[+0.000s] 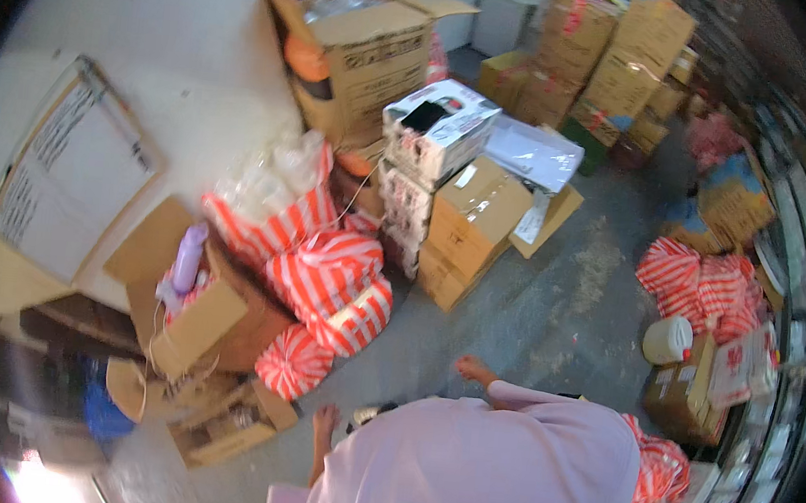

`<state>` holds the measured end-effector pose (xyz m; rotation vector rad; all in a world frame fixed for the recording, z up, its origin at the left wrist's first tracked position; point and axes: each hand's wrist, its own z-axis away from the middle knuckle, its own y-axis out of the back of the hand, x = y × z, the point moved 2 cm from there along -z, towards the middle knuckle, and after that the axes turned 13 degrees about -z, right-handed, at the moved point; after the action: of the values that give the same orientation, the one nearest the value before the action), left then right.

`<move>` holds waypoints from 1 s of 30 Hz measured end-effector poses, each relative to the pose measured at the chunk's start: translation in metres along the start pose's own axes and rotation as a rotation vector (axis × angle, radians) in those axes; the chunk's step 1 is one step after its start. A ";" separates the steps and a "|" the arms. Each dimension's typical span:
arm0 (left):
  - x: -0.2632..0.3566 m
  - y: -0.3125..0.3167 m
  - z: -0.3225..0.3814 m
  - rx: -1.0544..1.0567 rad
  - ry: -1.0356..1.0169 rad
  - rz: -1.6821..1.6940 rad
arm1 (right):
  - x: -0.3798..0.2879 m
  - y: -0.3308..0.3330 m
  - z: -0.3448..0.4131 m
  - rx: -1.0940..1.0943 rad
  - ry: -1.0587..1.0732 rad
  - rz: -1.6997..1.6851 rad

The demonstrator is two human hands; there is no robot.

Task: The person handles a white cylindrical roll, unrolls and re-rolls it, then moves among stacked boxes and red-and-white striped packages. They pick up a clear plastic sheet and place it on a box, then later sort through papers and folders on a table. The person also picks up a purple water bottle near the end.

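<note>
My left hand [326, 417] hangs low beside my lavender top, with its fingers loosely apart and nothing seen in it. Nearest to it lies a small red-and-white striped plastic bag [295, 363], apart from the hand. Larger full striped bags [325, 280] are heaped just beyond. In front of my body, my right hand [477, 370] is held over the grey floor [541, 321]. It looks empty, its fingers loosely spread and a little blurred. Farther ahead, a cardboard box [483, 197] sits on another beside a printed white carton [439, 129] with a dark phone-like object on top.
An open cardboard box [190, 305] holds a lilac bottle [190, 254]. Behind stand a big open carton [373, 62] and stacked boxes [606, 68]. To the right are more striped bags [702, 285], a white jerrycan [667, 341] and shelving [776, 428]. A whiteboard [75, 172] hangs on the wall.
</note>
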<state>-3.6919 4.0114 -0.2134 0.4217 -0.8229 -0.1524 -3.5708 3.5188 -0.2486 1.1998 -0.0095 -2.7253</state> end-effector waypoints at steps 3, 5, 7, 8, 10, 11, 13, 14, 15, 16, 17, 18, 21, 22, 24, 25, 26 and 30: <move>0.039 -0.042 0.005 -0.091 -0.002 0.060 | 0.044 0.047 0.017 0.004 -0.089 -0.013; 0.049 -0.058 0.026 -0.213 -0.249 -0.102 | 0.058 0.066 0.021 -0.119 -0.166 -0.013; 0.045 -0.060 0.051 -0.320 -0.322 -0.370 | 0.061 0.084 0.025 -0.124 -0.299 0.044; 0.035 -0.058 0.066 -0.311 -0.172 -0.263 | 0.059 0.087 0.024 -0.129 -0.346 0.082; 0.008 -0.035 0.096 -0.109 -0.028 -0.063 | 0.042 0.084 0.014 -0.167 -0.382 0.169; -0.010 -0.021 0.114 0.063 -0.001 0.000 | 0.032 0.075 0.008 -0.185 -0.387 0.206; -0.050 -0.007 0.155 0.498 0.149 0.046 | 0.011 0.051 -0.007 -0.231 -0.373 0.269; -0.070 0.002 0.166 0.666 0.235 0.047 | 0.001 0.034 -0.016 -0.248 -0.360 0.294; -0.093 0.004 0.182 0.673 0.316 0.087 | -0.011 0.018 -0.022 -0.269 -0.337 0.327; -0.116 0.003 0.198 0.650 0.408 0.126 | -0.021 -0.001 -0.028 -0.279 -0.316 0.344; -0.139 0.001 0.216 0.627 0.499 0.168 | -0.031 -0.022 -0.033 -0.299 -0.294 0.365; -0.161 -0.005 0.232 0.583 0.527 0.202 | -0.043 -0.042 -0.037 -0.314 -0.271 0.386; -0.221 -0.037 0.285 0.420 0.609 0.263 | -0.072 -0.117 -0.045 -0.383 -0.195 0.489; -0.239 -0.051 0.300 0.442 0.621 0.373 | -0.081 -0.142 -0.047 -0.358 -0.135 0.573; -0.274 -0.074 0.328 0.515 0.627 0.505 | -0.081 -0.207 -0.047 -0.453 -0.127 0.601; -0.290 -0.084 0.342 0.558 0.622 0.524 | -0.083 -0.240 -0.050 -0.472 -0.103 0.636; -0.305 -0.093 0.356 0.634 0.603 0.543 | -0.087 -0.270 -0.053 -0.488 -0.080 0.672; -0.357 -0.095 0.408 0.682 0.717 0.738 | -0.055 -0.427 -0.044 -0.563 -0.136 0.689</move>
<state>-4.2312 3.9051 -0.2495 0.7210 -0.2493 0.9447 -3.5644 3.9510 -0.2688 0.6766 0.2586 -1.9983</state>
